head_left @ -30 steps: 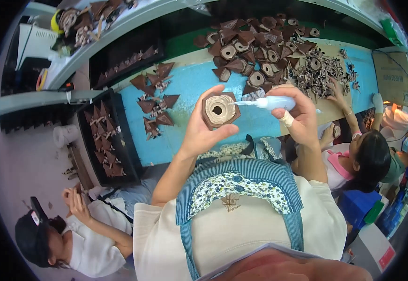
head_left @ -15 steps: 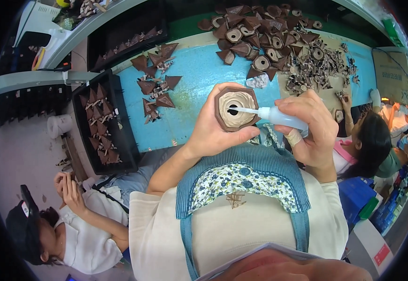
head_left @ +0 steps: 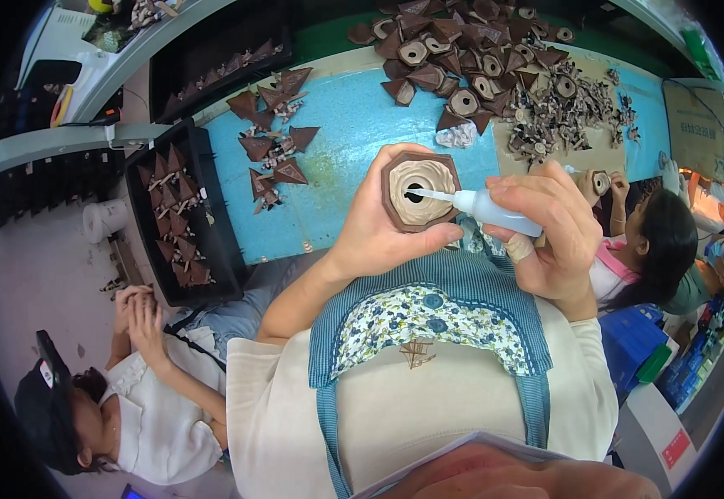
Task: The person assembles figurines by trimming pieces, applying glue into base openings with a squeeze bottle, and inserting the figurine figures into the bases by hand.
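My left hand [head_left: 376,229] grips a brown hexagonal piece [head_left: 419,190] with a pale face and a dark round hole in its middle. My right hand [head_left: 550,234] holds a small clear squeeze bottle [head_left: 492,211]; its thin white nozzle points left, with the tip at the hole of the brown piece. Both hands are raised close over my apron, above the near edge of the blue table [head_left: 353,141].
A heap of brown pieces [head_left: 478,50] lies at the table's far side, and brown triangular pieces [head_left: 274,133] lie at its left. A black tray [head_left: 180,218] with more triangles stands to the left. One person [head_left: 129,399] sits lower left, another [head_left: 653,241] at the right.
Both hands have come nearer with the brown piece and bottle. The nozzle, first held beside the piece, now points into its middle hole.
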Motion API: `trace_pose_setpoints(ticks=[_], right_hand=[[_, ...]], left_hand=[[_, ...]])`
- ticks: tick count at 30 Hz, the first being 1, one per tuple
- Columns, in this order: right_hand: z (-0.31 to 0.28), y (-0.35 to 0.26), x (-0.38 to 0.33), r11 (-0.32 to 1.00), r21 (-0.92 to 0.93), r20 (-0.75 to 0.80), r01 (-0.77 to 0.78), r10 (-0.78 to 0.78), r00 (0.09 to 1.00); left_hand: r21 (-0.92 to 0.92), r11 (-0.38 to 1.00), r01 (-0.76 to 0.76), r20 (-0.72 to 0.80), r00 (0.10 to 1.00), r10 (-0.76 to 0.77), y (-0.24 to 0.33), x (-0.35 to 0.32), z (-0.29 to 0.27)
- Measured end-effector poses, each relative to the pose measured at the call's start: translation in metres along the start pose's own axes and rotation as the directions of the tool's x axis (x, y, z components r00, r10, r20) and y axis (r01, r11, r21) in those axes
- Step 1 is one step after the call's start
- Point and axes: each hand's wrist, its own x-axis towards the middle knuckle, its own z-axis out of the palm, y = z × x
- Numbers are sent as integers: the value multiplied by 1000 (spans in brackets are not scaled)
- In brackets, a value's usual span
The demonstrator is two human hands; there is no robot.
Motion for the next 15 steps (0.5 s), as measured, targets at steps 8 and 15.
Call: trace_pose_setpoints(ticks=[8, 15], right_hand=[[-3, -2, 4, 1000, 5, -22, 19, -19, 1000], [-3, -4, 3, 1000, -6, -11, 8, -9, 1000]], left_hand=[[1, 1000, 13, 7, 1000, -13, 0, 1, 1], [58, 998, 28, 5, 1000, -28, 0, 1, 0]])
